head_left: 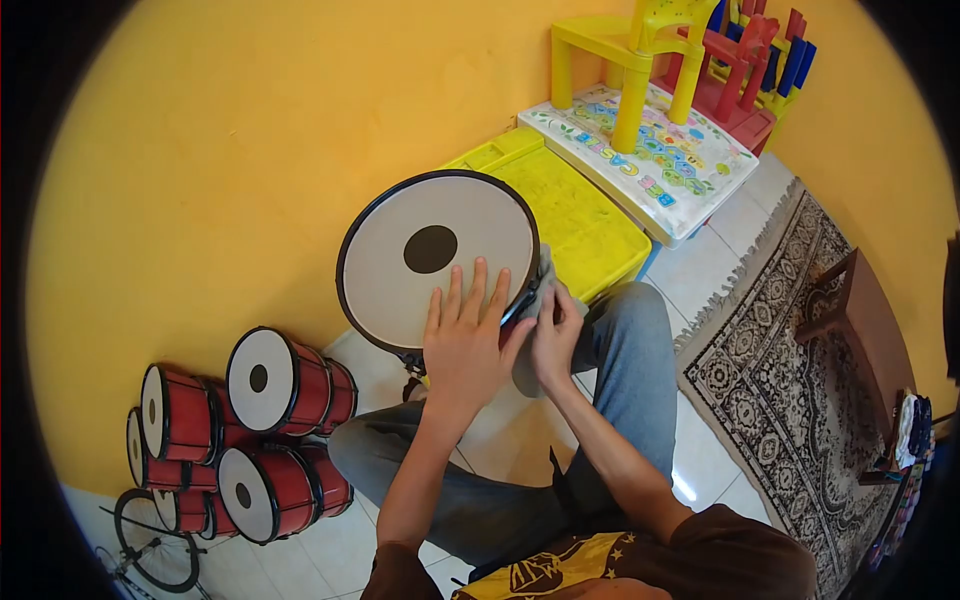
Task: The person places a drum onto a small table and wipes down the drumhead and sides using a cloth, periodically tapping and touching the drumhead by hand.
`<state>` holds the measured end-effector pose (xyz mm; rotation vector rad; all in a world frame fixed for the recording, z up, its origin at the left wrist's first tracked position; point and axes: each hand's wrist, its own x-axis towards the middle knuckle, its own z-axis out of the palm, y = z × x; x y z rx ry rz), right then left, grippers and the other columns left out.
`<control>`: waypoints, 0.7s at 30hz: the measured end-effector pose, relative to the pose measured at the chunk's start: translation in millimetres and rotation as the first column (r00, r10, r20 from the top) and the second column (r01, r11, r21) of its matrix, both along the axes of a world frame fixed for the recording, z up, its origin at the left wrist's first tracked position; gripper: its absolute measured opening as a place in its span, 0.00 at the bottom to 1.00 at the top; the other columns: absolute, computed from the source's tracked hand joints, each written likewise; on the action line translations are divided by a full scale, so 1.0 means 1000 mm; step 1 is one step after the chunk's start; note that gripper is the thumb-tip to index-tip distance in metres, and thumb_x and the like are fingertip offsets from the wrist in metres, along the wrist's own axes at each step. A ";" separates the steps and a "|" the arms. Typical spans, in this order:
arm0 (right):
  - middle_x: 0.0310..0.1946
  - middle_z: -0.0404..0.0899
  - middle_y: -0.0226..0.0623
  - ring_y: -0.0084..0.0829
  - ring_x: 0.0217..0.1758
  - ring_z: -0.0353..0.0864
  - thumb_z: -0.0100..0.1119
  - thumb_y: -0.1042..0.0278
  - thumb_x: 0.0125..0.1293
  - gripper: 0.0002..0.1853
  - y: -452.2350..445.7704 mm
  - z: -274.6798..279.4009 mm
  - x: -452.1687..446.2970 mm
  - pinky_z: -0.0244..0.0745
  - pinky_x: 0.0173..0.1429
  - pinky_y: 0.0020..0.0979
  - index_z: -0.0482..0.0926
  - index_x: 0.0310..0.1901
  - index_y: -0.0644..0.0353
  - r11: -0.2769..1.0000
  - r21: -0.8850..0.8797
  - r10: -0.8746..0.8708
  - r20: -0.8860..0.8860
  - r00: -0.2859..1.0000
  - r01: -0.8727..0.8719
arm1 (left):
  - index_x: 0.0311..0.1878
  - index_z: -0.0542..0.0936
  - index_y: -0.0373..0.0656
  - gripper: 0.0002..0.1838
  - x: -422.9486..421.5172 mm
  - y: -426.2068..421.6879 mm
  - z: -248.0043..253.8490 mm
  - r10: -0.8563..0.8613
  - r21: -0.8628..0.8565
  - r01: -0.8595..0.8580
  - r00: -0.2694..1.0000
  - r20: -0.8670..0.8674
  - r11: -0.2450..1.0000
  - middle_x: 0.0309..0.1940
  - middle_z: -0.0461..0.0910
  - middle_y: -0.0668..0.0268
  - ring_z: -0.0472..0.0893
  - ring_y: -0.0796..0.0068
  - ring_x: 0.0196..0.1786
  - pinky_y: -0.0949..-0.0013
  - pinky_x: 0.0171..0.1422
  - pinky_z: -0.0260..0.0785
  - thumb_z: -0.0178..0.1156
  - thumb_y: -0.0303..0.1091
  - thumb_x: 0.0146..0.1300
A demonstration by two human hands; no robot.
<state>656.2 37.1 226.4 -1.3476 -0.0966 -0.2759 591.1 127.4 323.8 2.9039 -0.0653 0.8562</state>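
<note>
A drum (385,290) with a white head, black rim and dark round centre patch is tilted up in front of me, above my knees. My left hand (468,325) lies flat on the lower part of the drumhead, fingers spread. Against the drum's right side, my right hand (556,338) is closed on a grey cloth (545,268), pressing it near the rim and its metal hardware. Part of the cloth hangs below the fingers. The drum's shell is mostly hidden behind the head and my hands.
Several red drums (290,385) are stacked at the left, near a bicycle wheel (157,540). Ahead are a yellow plastic table (580,215), a white printed tabletop (700,190) and a yellow chair (630,90). A patterned rug (750,400) and brown wooden table (865,330) are at the right.
</note>
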 end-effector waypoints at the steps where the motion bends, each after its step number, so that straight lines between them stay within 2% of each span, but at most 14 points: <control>1: 0.50 0.81 0.44 0.31 0.56 0.76 0.46 0.66 0.77 0.18 0.001 -0.004 0.007 0.67 0.64 0.31 0.76 0.56 0.73 0.999 0.027 0.039 -0.014 0.999 -0.038 | 0.64 0.78 0.49 0.26 0.002 0.002 -0.006 0.006 0.063 -0.007 1.000 0.009 0.998 0.65 0.75 0.55 0.73 0.49 0.67 0.47 0.69 0.65 0.62 0.47 0.65; 3: 0.54 0.80 0.45 0.32 0.60 0.76 0.44 0.65 0.78 0.20 0.004 -0.014 0.025 0.64 0.68 0.31 0.75 0.59 0.73 0.990 0.084 0.118 -0.035 0.992 -0.114 | 0.63 0.79 0.51 0.25 0.007 0.007 -0.015 0.009 0.124 -0.014 0.999 0.035 0.992 0.63 0.76 0.57 0.75 0.50 0.65 0.48 0.66 0.68 0.64 0.48 0.63; 4: 0.58 0.78 0.46 0.33 0.63 0.74 0.39 0.61 0.79 0.23 0.001 -0.020 0.033 0.63 0.69 0.31 0.73 0.62 0.72 0.976 0.039 0.218 -0.045 0.975 -0.216 | 0.62 0.80 0.52 0.25 0.008 0.009 -0.017 0.011 0.152 -0.019 0.999 0.050 0.988 0.63 0.77 0.58 0.76 0.51 0.64 0.49 0.64 0.70 0.64 0.48 0.63; 7: 0.70 0.66 0.48 0.36 0.73 0.64 0.38 0.58 0.80 0.26 -0.006 -0.030 0.046 0.55 0.75 0.32 0.65 0.69 0.70 0.876 0.219 0.478 -0.268 0.837 -0.430 | 0.60 0.82 0.53 0.23 0.008 0.010 -0.015 -0.001 0.192 -0.013 0.997 0.077 0.981 0.60 0.79 0.61 0.79 0.52 0.61 0.51 0.60 0.74 0.65 0.47 0.62; 10: 0.69 0.66 0.47 0.35 0.70 0.66 0.34 0.55 0.79 0.29 -0.004 -0.042 0.039 0.56 0.74 0.32 0.59 0.72 0.67 0.859 0.146 0.511 -0.215 0.832 -0.490 | 0.58 0.83 0.54 0.22 0.009 0.023 -0.013 -0.046 0.172 0.032 0.996 0.076 0.985 0.59 0.81 0.64 0.80 0.55 0.61 0.51 0.61 0.74 0.66 0.45 0.61; 13: 0.75 0.55 0.50 0.40 0.79 0.53 0.32 0.59 0.78 0.29 0.004 -0.035 0.015 0.44 0.80 0.33 0.54 0.74 0.69 0.924 -0.162 0.354 0.013 0.935 -0.347 | 0.55 0.85 0.54 0.20 0.011 0.048 -0.007 -0.159 0.141 0.146 0.984 0.081 0.979 0.57 0.82 0.66 0.80 0.58 0.61 0.52 0.61 0.75 0.67 0.43 0.59; 17: 0.78 0.46 0.53 0.45 0.82 0.43 0.29 0.71 0.73 0.30 0.014 -0.010 -0.005 0.37 0.82 0.36 0.49 0.75 0.69 0.938 -0.272 0.249 0.097 0.964 -0.216 | 0.53 0.86 0.54 0.18 0.013 0.060 -0.005 -0.209 0.101 0.199 0.974 0.090 0.975 0.55 0.83 0.68 0.81 0.60 0.60 0.53 0.61 0.75 0.67 0.42 0.58; 21: 0.77 0.48 0.50 0.42 0.81 0.45 0.28 0.64 0.76 0.30 0.024 -0.023 0.032 0.40 0.81 0.35 0.49 0.76 0.68 0.948 -0.232 0.243 0.094 0.965 -0.216 | 0.52 0.87 0.54 0.17 0.013 0.060 -0.006 -0.221 0.087 0.214 0.971 0.089 0.973 0.54 0.84 0.68 0.81 0.60 0.59 0.54 0.61 0.75 0.67 0.42 0.58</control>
